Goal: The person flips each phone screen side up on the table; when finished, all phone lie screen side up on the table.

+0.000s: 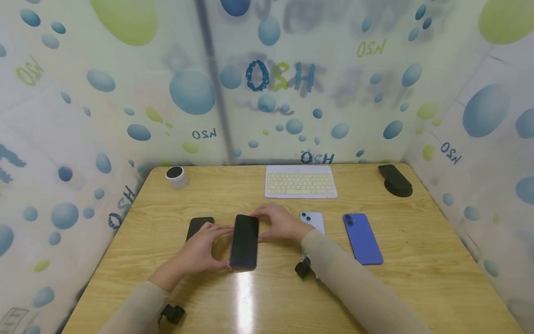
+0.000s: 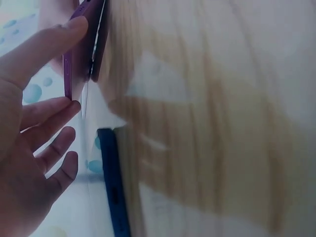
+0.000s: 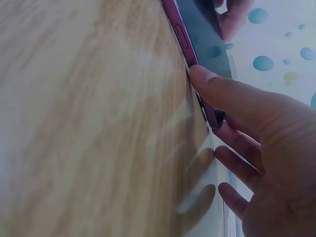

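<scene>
Maroon-edged phone (image 1: 244,242), dark screen up, is held by its edges between the gripping left hand (image 1: 202,248) and right hand (image 1: 281,223), mid-table (image 1: 417,250). Beyond, a white keyboard (image 1: 300,182) has markings too small to read; farthest, wall lettering (image 1: 281,76) looks like "OSH".

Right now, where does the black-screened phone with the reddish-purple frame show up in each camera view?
Head: the black-screened, reddish-purple-framed phone is just left of centre, in the lower half.
Left wrist: upper left, nearly edge-on, cut off by the top edge.
Right wrist: top, right of centre, also cut off.
Shared landmark: the light-brown wood-grained table.
</scene>
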Demonstrator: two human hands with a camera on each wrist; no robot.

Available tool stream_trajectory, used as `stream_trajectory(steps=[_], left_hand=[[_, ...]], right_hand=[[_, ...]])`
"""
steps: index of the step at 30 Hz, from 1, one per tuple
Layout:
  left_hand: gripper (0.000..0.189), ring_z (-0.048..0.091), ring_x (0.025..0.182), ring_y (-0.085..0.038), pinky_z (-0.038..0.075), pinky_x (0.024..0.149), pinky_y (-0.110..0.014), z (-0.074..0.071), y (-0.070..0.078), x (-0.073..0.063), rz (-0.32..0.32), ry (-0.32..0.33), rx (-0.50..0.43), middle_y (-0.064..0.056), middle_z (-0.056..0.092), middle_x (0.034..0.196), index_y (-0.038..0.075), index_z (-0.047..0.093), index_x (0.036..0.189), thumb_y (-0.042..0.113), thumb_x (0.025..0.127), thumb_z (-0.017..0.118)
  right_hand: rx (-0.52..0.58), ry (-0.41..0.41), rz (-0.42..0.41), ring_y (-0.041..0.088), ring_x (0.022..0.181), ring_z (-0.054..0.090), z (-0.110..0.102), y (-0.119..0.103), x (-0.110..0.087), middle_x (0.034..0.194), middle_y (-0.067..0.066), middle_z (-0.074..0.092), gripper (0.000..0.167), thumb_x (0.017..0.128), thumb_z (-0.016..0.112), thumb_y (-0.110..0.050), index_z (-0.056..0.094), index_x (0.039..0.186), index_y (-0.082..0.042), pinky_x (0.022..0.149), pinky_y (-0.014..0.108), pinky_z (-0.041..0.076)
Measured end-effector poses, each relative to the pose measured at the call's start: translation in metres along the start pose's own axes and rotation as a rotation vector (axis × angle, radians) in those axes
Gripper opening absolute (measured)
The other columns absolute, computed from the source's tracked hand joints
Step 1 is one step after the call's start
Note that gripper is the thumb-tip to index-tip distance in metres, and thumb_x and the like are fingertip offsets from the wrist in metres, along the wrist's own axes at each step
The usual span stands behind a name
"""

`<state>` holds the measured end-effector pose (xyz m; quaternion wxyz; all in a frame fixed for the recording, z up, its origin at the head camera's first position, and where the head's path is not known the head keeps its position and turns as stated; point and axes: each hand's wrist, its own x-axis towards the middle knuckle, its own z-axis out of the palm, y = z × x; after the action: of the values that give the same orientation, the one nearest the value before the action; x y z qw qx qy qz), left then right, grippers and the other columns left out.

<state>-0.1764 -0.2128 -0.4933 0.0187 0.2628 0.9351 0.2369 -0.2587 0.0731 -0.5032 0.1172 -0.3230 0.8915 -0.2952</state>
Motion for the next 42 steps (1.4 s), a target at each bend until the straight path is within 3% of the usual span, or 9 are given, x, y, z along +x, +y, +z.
stream_trajectory(steps=[6,13,17,20,26,35,42], left_hand=[[0.097,0.05,0.116,-0.015,0.051,0.099,-0.044,0.007,0.005,0.001,-0.029,0.014,0.013,0.003,0.064,0.142,0.015,0.064,0.14,0.045,0.056,0.1],[0.094,0.054,0.132,-0.032,0.041,0.115,-0.054,0.012,0.008,0.006,-0.044,-0.011,0.044,-0.003,0.064,0.141,0.009,0.065,0.138,0.044,0.057,0.1],[0.095,0.054,0.121,-0.024,0.044,0.102,-0.048,0.011,0.011,0.008,-0.04,-0.018,0.1,-0.002,0.066,0.139,0.012,0.067,0.136,0.049,0.055,0.1],[0.095,0.05,0.113,-0.018,0.038,0.089,-0.04,0.008,0.013,0.009,-0.041,-0.022,0.132,0.001,0.066,0.138,0.015,0.068,0.136,0.052,0.054,0.099],[0.094,0.049,0.114,-0.018,0.037,0.089,-0.039,0.005,0.015,0.01,-0.033,-0.04,0.163,0.001,0.066,0.139,0.017,0.067,0.136,0.056,0.056,0.097],[0.101,0.052,0.12,-0.022,0.046,0.103,-0.048,0.0,0.015,0.01,-0.014,0.021,0.134,-0.001,0.06,0.148,0.01,0.061,0.143,0.06,0.062,0.093],[0.089,0.055,0.125,-0.024,0.047,0.106,-0.053,0.008,0.022,0.02,0.037,-0.006,0.108,-0.003,0.059,0.149,0.013,0.06,0.145,0.06,0.074,0.086]], right_hand=[[0.009,-0.026,0.004,0.025,0.14,0.048,-0.004,0.002,-0.002,0.147,0.0,0.058,0.072,0.078,0.091,-0.037,0.063,0.142,-0.026,0.119,0.047,0.036],[-0.007,-0.037,-0.026,0.026,0.138,0.05,-0.009,0.003,-0.002,0.145,0.002,0.06,0.072,0.076,0.093,-0.036,0.064,0.141,-0.023,0.118,0.049,0.037],[-0.016,-0.05,-0.008,0.025,0.14,0.048,-0.009,0.004,-0.002,0.147,0.0,0.059,0.073,0.076,0.092,-0.038,0.063,0.142,-0.024,0.12,0.048,0.035],[-0.016,-0.051,0.0,0.024,0.141,0.047,-0.009,0.005,-0.003,0.148,0.0,0.058,0.074,0.076,0.092,-0.039,0.063,0.143,-0.026,0.121,0.048,0.033],[-0.028,-0.032,-0.007,0.025,0.144,0.045,-0.009,0.008,-0.007,0.151,0.001,0.056,0.073,0.078,0.09,-0.039,0.061,0.144,-0.026,0.123,0.049,0.031],[-0.019,-0.023,0.035,0.032,0.147,0.043,-0.027,0.008,-0.031,0.153,0.009,0.054,0.065,0.088,0.084,-0.028,0.059,0.146,-0.015,0.123,0.05,0.031],[-0.04,0.026,0.039,0.033,0.143,0.047,-0.041,0.021,-0.058,0.151,0.011,0.056,0.062,0.088,0.083,-0.026,0.06,0.144,-0.013,0.121,0.051,0.035]])
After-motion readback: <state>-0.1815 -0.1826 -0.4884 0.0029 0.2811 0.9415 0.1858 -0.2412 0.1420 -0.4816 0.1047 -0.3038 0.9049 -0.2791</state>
